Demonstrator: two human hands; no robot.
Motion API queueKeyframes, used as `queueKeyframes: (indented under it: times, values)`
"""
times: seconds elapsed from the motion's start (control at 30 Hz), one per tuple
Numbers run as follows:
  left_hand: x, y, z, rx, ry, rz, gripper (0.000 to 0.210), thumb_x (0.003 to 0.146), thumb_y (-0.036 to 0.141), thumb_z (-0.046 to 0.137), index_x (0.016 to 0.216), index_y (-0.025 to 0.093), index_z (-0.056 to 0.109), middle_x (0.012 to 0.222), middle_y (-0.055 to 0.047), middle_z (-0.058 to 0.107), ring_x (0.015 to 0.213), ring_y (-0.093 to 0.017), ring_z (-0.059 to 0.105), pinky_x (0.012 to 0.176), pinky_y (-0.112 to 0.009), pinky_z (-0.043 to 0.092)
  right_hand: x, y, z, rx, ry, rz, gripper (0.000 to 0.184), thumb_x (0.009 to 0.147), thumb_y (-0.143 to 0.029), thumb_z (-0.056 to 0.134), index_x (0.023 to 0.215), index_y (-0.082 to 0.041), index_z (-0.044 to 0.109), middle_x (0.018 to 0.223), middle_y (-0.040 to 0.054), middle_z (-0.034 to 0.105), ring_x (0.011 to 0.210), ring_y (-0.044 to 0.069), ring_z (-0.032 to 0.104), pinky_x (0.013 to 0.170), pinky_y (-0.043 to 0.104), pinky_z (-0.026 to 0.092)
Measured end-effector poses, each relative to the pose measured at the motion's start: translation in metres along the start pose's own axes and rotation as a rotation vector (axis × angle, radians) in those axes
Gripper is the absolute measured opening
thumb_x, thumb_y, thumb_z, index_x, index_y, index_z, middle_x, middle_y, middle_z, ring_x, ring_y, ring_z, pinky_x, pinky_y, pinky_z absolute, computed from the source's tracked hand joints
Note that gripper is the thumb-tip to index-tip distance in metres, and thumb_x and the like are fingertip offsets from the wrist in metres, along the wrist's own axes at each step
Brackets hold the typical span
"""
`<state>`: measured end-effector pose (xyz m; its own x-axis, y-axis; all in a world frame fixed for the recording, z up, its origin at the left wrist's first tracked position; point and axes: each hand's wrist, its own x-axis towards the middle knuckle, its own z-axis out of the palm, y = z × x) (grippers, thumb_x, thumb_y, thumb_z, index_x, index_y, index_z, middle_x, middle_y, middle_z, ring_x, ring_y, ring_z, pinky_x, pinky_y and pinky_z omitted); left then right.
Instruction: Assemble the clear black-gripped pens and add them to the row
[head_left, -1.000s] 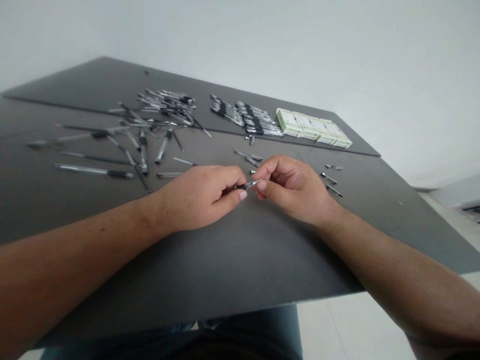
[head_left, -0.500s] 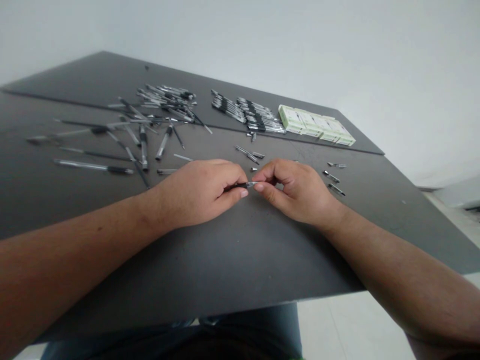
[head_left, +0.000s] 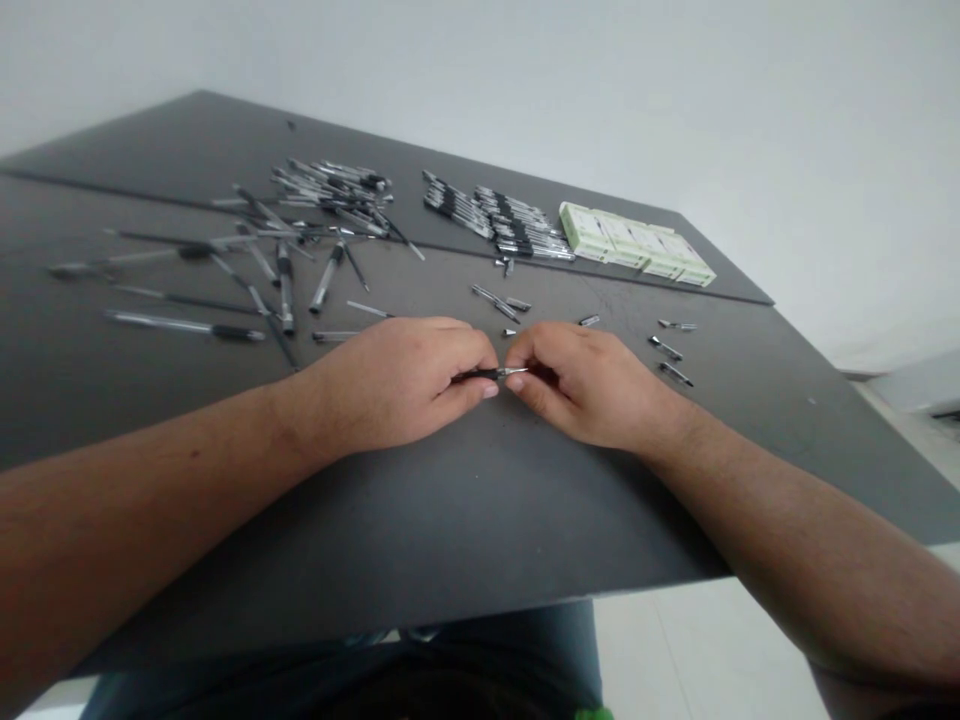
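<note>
My left hand is closed around a pen, its dark grip showing between thumb and forefinger. The pen lies level, its silvery tip pointing right. At that tip is my right hand, thumb and bent fingers pinched together on it. Most of the barrel is hidden inside my left hand. Just beyond my fingers, a small metal cone tip and some pen caps lie on the grey table.
Loose pens and refills spread across the left, with a heap of pens behind. Neat rows of pens lie at the back, beside pale green boxes. Several caps rest at the right.
My hands stay almost in place. A little more of the pen's tip shows at my right fingers, and the view has shifted slightly.
</note>
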<state>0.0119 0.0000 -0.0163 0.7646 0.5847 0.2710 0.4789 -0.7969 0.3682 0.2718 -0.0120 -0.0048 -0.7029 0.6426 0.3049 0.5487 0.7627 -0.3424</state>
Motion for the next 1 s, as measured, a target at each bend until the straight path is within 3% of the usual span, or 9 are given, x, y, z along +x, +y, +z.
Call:
queueKeyframes:
  times: [0.13, 0.33, 0.47, 0.63, 0.8, 1.0]
  values:
    - [0.0003, -0.0001, 0.0005, 0.019, -0.023, 0.018, 0.023, 0.109, 0.034, 0.054, 0.100, 0.021, 0.072, 0.098, -0.008, 0.076, 0.093, -0.026, 0.070, 0.083, -0.038, 0.048, -0.0001, -0.0003, 0.0009, -0.003, -0.063, -0.028, 0.041, 0.119, -0.048, 0.043, 0.090, -0.024, 0.058, 0.080, 0.0031, 0.065, 0.076, 0.019, 0.059, 0.074, 0.033, 0.042]
    - [0.0000, -0.0025, 0.0006, 0.002, -0.010, -0.008, 0.021, 0.108, 0.033, 0.055, 0.104, 0.021, 0.073, 0.100, -0.007, 0.077, 0.098, -0.026, 0.071, 0.086, -0.037, 0.048, 0.0008, -0.0002, 0.0024, 0.023, -0.013, -0.009, 0.022, 0.113, -0.041, 0.056, 0.102, -0.022, 0.061, 0.087, 0.0029, 0.067, 0.079, 0.019, 0.061, 0.074, 0.032, 0.043]
    - [0.0000, -0.0026, 0.0008, 0.020, -0.047, 0.011, 0.025, 0.109, 0.034, 0.054, 0.101, 0.020, 0.073, 0.099, -0.009, 0.075, 0.095, -0.026, 0.070, 0.085, -0.038, 0.048, 0.0013, 0.0012, 0.0039, -0.001, -0.099, -0.018, 0.034, 0.118, -0.042, 0.045, 0.091, -0.024, 0.055, 0.080, 0.0019, 0.062, 0.074, 0.019, 0.057, 0.073, 0.032, 0.040]
    - [0.0006, -0.0011, -0.0001, -0.005, -0.038, 0.005, 0.022, 0.108, 0.033, 0.055, 0.105, 0.021, 0.073, 0.100, -0.008, 0.076, 0.096, -0.025, 0.071, 0.085, -0.037, 0.048, 0.0008, 0.0011, 0.0042, 0.028, -0.047, 0.003, 0.025, 0.113, -0.044, 0.055, 0.101, -0.023, 0.058, 0.086, 0.0025, 0.066, 0.077, 0.019, 0.059, 0.072, 0.032, 0.041]
    - [-0.0003, -0.0022, -0.0001, 0.003, -0.042, -0.004, 0.023, 0.109, 0.035, 0.055, 0.101, 0.021, 0.072, 0.099, -0.008, 0.076, 0.095, -0.025, 0.070, 0.085, -0.037, 0.048, 0.0011, 0.0020, 0.0036, 0.015, -0.105, -0.027, 0.033, 0.118, -0.043, 0.045, 0.093, -0.024, 0.056, 0.082, 0.0024, 0.063, 0.075, 0.019, 0.057, 0.073, 0.033, 0.041]
    - [0.0003, -0.0005, -0.0010, 0.024, -0.038, -0.004, 0.022, 0.108, 0.035, 0.055, 0.097, 0.022, 0.069, 0.096, -0.007, 0.074, 0.092, -0.025, 0.069, 0.082, -0.038, 0.047, 0.0016, 0.0006, 0.0034, 0.023, -0.050, -0.027, 0.030, 0.117, -0.044, 0.048, 0.097, -0.024, 0.059, 0.086, 0.0032, 0.066, 0.078, 0.020, 0.059, 0.075, 0.033, 0.044]
